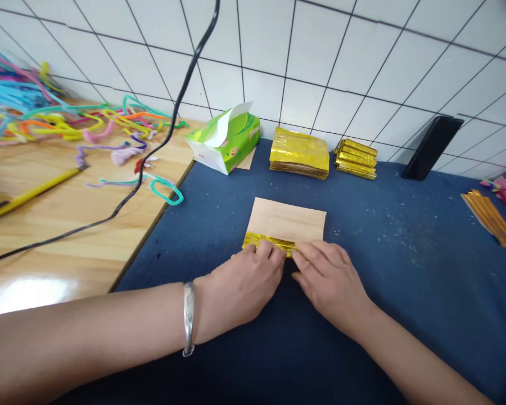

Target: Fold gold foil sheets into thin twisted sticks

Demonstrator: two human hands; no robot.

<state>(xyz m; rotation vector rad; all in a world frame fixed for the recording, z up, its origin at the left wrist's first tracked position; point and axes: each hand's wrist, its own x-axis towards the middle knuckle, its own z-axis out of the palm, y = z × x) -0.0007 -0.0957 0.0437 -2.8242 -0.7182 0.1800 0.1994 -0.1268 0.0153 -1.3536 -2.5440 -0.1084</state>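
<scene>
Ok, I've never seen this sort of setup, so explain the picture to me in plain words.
There is no machine here: a head-worn camera looks forward and down at the wearer's own bare hands. The left hand, with a silver bracelet at its wrist, and the right hand hold the near edge of a tan sheet, where a gold strip shows. It lies on a dark blue surface. Beyond it sit a gold stack, folded gold pieces and a green-and-white box. At left, colourful fuzzy stems lie on wood.
</scene>
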